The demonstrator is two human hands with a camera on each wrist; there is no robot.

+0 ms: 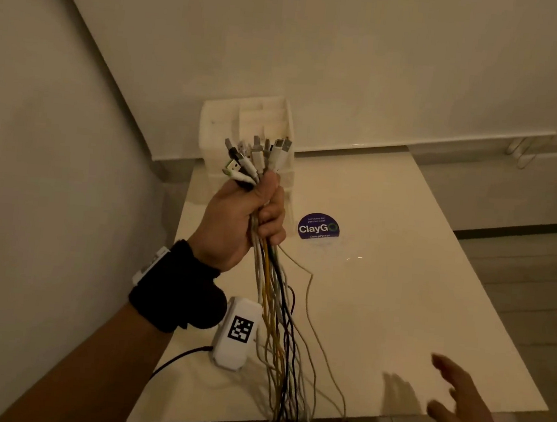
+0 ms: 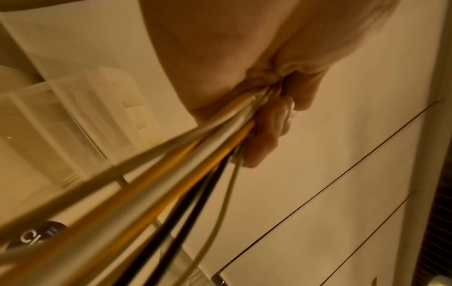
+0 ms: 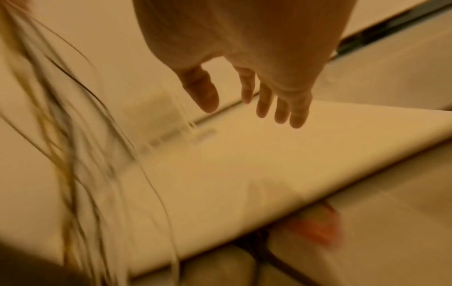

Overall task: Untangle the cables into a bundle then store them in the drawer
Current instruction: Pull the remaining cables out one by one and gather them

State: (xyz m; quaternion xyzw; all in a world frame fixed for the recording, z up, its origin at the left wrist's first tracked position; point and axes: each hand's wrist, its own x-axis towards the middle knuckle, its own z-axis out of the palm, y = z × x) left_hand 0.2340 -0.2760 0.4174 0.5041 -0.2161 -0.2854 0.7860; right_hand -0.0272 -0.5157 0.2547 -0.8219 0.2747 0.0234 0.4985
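Observation:
My left hand (image 1: 256,219) is raised above the white table (image 1: 397,307) and grips a bundle of cables (image 1: 277,312) in its fist. The plug ends (image 1: 258,156) fan out above the fist, and white, yellow and black cords hang down past the table's near edge. In the left wrist view the fingers (image 2: 269,127) curl tightly round the cables (image 2: 195,164). My right hand (image 1: 456,398) hovers open over the table's near right part, fingers spread, holding nothing. In the right wrist view the hand (image 3: 247,96) is open, with the hanging cables (image 3: 80,154) blurred to its left.
A white plastic desk organiser with a drawer (image 1: 248,123) stands at the table's back left, behind my left hand. A round blue sticker (image 1: 318,227) lies near the table's middle. Walls close in on the left and behind. Tiled floor lies to the right.

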